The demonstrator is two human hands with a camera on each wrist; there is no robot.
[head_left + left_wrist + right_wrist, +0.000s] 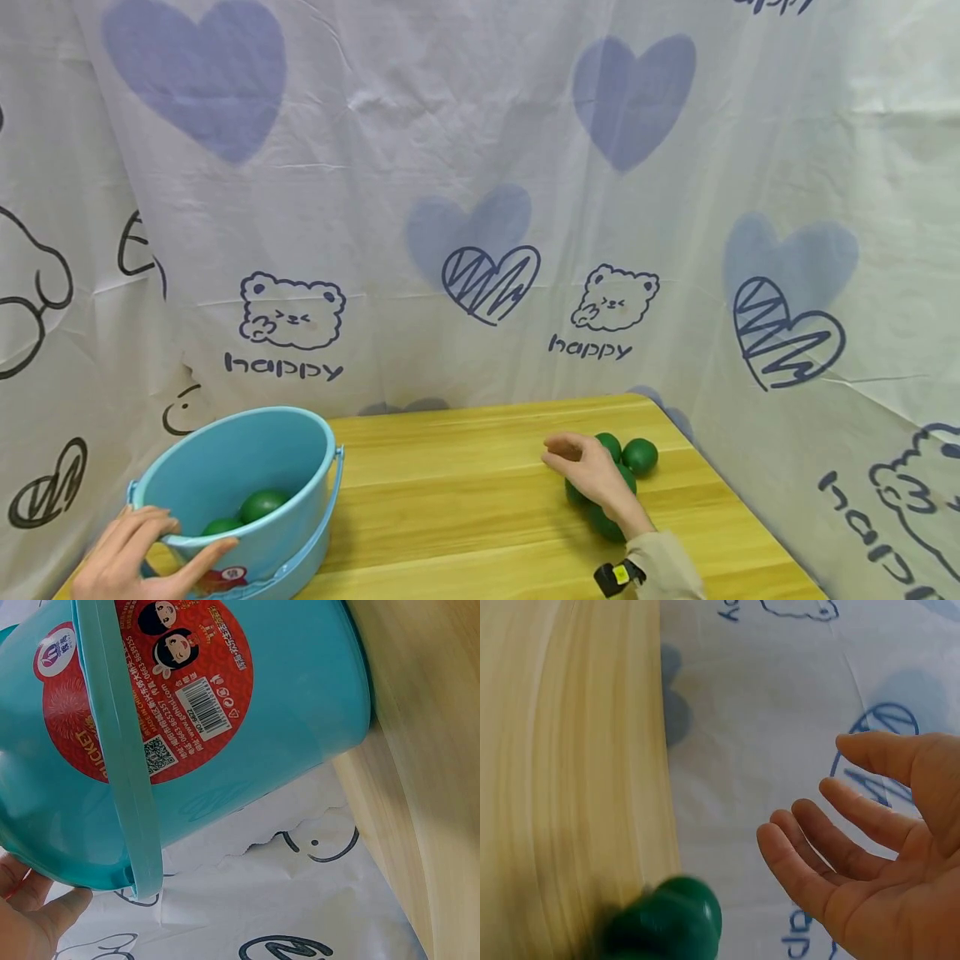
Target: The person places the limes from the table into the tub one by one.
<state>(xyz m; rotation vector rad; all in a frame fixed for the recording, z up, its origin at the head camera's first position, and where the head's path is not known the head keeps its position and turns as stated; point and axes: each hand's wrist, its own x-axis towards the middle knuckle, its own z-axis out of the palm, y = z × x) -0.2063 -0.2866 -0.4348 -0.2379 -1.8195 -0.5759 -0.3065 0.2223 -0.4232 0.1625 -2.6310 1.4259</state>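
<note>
Head view shows the left hand gripping the rim of a smooth blue plastic bucket, tilting its mouth toward the person so it stays steady; two glossy green balls lie inside. Over the wooden worktop, the right hand hovers with fingers relaxed and empty above a cluster of round green balls near the printed cloth backdrop.
</note>
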